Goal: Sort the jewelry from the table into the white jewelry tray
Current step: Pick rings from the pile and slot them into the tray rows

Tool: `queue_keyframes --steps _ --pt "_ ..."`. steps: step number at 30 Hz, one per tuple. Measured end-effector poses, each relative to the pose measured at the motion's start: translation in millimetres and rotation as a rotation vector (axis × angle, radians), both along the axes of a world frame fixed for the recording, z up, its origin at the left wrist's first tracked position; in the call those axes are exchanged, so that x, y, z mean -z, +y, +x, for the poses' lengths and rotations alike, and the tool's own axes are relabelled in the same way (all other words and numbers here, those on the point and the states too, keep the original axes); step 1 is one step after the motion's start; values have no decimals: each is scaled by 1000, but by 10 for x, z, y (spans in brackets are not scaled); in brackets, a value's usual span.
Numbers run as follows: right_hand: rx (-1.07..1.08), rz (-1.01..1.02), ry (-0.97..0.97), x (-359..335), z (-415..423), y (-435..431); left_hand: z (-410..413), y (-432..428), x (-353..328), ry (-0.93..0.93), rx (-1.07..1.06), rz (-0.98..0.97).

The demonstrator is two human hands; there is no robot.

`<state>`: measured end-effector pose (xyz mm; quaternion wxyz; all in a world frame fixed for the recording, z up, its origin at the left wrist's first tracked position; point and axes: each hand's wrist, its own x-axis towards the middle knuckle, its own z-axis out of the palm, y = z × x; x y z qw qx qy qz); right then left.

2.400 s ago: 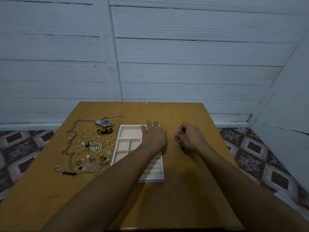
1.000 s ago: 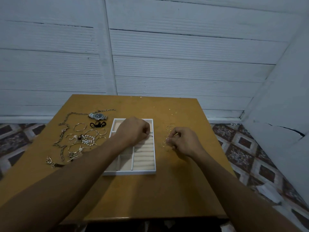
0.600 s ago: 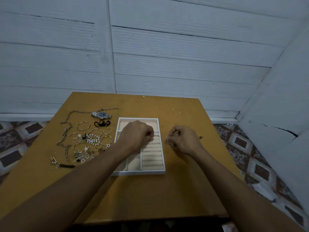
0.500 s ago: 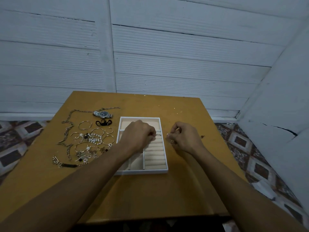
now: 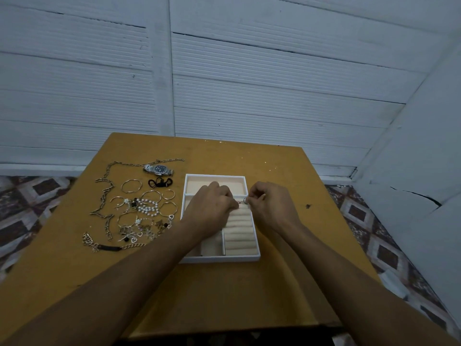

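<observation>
The right hand [image 5: 272,208] pinches a small ring [image 5: 245,201] above the ring rolls on the right side of the white jewelry tray [image 5: 219,258]. The left hand [image 5: 212,208], fingers curled, meets it there; whether it grips too, I cannot tell. The ring should go upright into a slot between rolls before release. Other jewelry [image 5: 139,211] lies on the tabletop [image 5: 224,295], left of the tray.
</observation>
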<state>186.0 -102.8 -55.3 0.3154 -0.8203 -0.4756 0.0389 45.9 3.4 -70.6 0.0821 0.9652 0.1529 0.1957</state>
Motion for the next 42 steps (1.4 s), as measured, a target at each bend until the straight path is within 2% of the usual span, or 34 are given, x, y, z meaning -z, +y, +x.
queue_keyframes --steps 9,16,22,27,30,36,42 --pt "-136 -71 -262 71 -39 -45 -100 108 -74 -52 -91 -99" --pt "-163 -108 -341 83 -46 -103 -239 185 -85 -50 -163 -99" --pt "-167 -110 -408 112 -92 -182 -283 187 -61 -11 -149 -91" --pt "-187 -126 -464 129 -85 -204 -286 205 -62 -51 -146 -119" --pt "-185 -143 -428 116 -83 -206 -270 204 -69 -40 -138 -119" --pt "-68 -51 -139 -31 18 -163 -182 148 -92 -30 -128 -151" --pt "43 -166 61 -212 445 -235 175 -139 -110 36 -122 -154"
